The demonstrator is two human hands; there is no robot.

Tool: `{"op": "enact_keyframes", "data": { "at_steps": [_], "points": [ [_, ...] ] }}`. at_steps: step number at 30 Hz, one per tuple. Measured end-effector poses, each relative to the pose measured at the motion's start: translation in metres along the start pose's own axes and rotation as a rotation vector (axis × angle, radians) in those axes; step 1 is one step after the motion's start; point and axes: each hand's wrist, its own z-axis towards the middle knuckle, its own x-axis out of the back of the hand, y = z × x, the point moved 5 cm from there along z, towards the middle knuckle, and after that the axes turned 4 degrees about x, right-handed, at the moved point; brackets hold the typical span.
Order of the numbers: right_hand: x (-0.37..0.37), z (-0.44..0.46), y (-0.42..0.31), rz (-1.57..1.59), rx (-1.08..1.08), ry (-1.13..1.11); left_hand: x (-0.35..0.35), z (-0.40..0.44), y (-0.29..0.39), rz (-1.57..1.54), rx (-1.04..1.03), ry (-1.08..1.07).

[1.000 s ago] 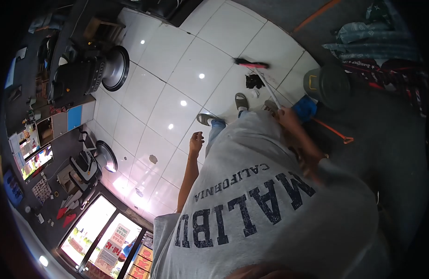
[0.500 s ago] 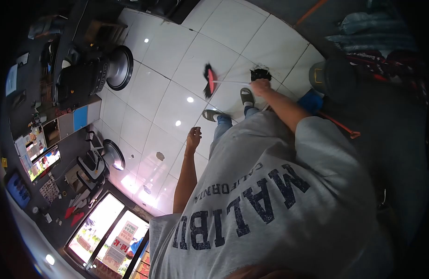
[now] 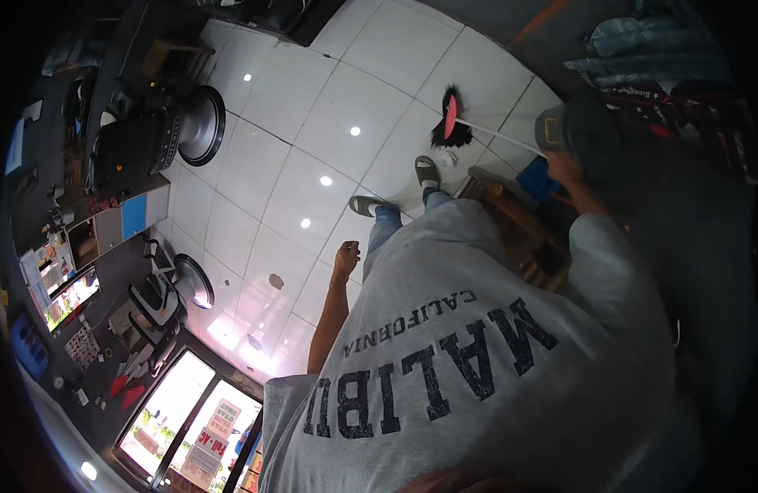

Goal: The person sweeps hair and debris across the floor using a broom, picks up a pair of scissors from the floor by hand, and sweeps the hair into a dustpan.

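My right hand [image 3: 565, 168] is wrapped round the pale handle of a broom [image 3: 502, 134]. The broom's red head [image 3: 452, 117] has black bristles and rests on the tiles, beside a dark pile that looks like hair [image 3: 458, 138]. A small whitish scrap [image 3: 449, 158] lies close to the pile, just ahead of my sandal [image 3: 427, 171]. My left hand [image 3: 347, 257] hangs at my side over the floor, fingers loosely bent, with nothing visible in it. Near my right hand is a blue dustpan [image 3: 535, 181], partly hidden.
A grey bin [image 3: 576, 135] stands beyond my right hand. A brown wooden piece of furniture [image 3: 510, 209] is close by my right leg. Two salon chairs with round bases [image 3: 202, 126] [image 3: 194, 281] line the left side, and a glass door [image 3: 190, 419] is at the lower left.
My right hand has moved right and drawn the broom from the open tiles to the dark pile. The whitish scrap and wooden furniture now show. My left hand stays at my side.
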Motion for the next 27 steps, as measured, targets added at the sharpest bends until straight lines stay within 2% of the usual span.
{"op": "enact_keyframes", "data": {
  "at_steps": [5,8,10,12,13,14,15,16,18,19,22,23,24,27],
  "points": [
    [-0.014,-0.059,-0.002,0.030,-0.079,0.118,0.007,0.011,-0.003,-0.055,-0.096,-0.017],
    [-0.027,-0.068,-0.049,0.116,-0.020,0.158,0.011,0.005,0.018,-0.086,-0.186,0.003],
    [-0.049,-0.065,-0.094,0.167,0.113,0.285,0.017,0.009,0.022,-0.016,-0.226,-0.032],
    [-0.062,-0.059,-0.157,0.242,0.057,0.067,0.019,0.022,0.014,0.026,-0.282,-0.055],
    [-0.071,-0.052,-0.190,0.252,0.188,0.012,0.021,0.030,0.009,0.035,-0.303,-0.054],
    [-0.095,-0.042,-0.221,0.359,0.200,-0.178,0.025,0.037,0.005,0.046,-0.323,-0.051],
    [-0.045,-0.066,-0.265,0.566,0.088,-0.541,0.029,0.045,-0.003,0.056,-0.338,-0.046],
    [-0.062,-0.054,-0.280,0.464,0.168,-0.415,0.034,0.050,-0.011,0.031,-0.414,-0.030],
    [-0.081,-0.039,-0.307,0.331,0.265,-0.234,0.053,0.048,-0.027,0.109,-0.297,-0.073],
    [-0.081,-0.030,-0.313,0.314,0.300,-0.178,0.059,0.046,-0.033,0.121,-0.267,-0.056],
    [-0.120,0.010,-0.274,0.184,0.260,-0.295,0.080,0.037,-0.058,0.017,-0.213,-0.045],
    [-0.077,-0.009,-0.262,0.104,0.140,-0.312,0.084,0.033,-0.069,-0.008,-0.189,-0.051],
    [-0.078,-0.002,-0.240,0.017,0.097,-0.310,0.087,0.029,-0.076,-0.061,-0.200,0.007],
    [-0.027,-0.010,-0.203,-0.143,0.051,-0.247,0.093,0.020,-0.113,-0.048,-0.086,-0.005]
  ]
}}
